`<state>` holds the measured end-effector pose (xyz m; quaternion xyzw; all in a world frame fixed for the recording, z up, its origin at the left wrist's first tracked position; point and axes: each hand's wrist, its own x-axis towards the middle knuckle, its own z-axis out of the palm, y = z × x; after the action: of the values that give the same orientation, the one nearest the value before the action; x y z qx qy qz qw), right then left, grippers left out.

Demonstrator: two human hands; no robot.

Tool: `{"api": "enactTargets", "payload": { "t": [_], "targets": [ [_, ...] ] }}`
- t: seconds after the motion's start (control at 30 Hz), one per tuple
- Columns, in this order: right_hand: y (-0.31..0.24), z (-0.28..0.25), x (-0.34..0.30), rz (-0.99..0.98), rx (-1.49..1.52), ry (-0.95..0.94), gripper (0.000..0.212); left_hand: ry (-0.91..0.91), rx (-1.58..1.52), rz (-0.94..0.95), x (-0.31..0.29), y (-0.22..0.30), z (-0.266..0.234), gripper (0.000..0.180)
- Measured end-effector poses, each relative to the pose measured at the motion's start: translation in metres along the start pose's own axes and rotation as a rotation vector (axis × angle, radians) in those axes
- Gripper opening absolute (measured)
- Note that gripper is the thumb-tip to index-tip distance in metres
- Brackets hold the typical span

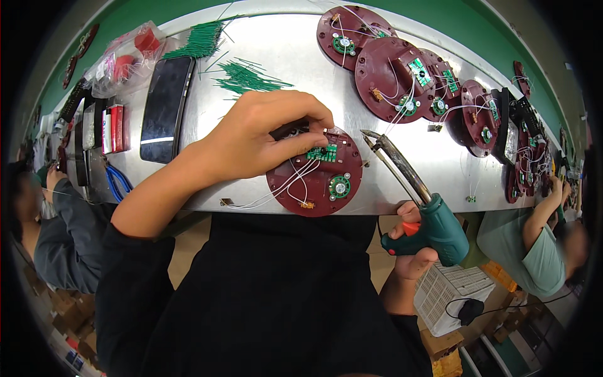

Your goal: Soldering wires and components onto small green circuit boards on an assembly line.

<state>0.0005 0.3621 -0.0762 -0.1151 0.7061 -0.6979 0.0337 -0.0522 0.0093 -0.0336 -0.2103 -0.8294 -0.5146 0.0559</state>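
My left hand reaches over a round maroon plastic disc at the table's near edge. Its thumb and index finger are closed in a pinch at the disc's green circuit board; what they hold, if anything, is too small to make out. White wires run across the disc from the board, beside a round green-rimmed part. In my right hand is a green soldering gun with a red trigger. Its dark tip points up and left, to the right of the disc and apart from it.
Several wired maroon discs overlap at the back right. Green wire pieces lie behind my left hand. Leftward are a black phone, a plastic bag and blue-handled pliers. People work at both sides; a white crate stands below right.
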Motion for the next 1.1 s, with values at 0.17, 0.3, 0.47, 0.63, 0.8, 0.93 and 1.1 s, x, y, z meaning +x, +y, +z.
{"api": "enactTargets", "payload": {
  "t": [0.17,0.3,0.47,0.63,0.8,0.93,1.1],
  "targets": [
    [-0.002,0.001,0.002,-0.029,-0.003,0.023,0.102,-0.017,0.050,0.103,0.004,-0.001,-0.008,0.020],
    [-0.002,-0.001,0.001,0.032,-0.004,0.024,0.100,-0.059,0.109,0.097,0.002,0.001,-0.012,0.015],
    [0.003,-0.008,0.008,-0.029,0.062,0.004,0.094,-0.059,0.126,0.083,0.001,0.002,-0.010,0.013],
    [0.004,-0.005,0.011,-0.060,0.068,0.024,0.093,0.058,0.161,0.074,-0.001,0.001,0.000,0.013],
    [0.005,0.000,0.014,-0.102,0.070,0.083,0.088,0.109,0.182,0.051,-0.003,0.003,-0.001,0.015],
    [-0.007,0.011,0.021,-0.115,0.042,0.158,0.085,0.099,0.061,-0.062,-0.006,0.006,0.001,0.014],
    [-0.005,0.003,0.023,-0.067,0.151,0.091,0.078,0.095,0.064,0.016,-0.006,0.008,0.004,0.013]
  ]
}}
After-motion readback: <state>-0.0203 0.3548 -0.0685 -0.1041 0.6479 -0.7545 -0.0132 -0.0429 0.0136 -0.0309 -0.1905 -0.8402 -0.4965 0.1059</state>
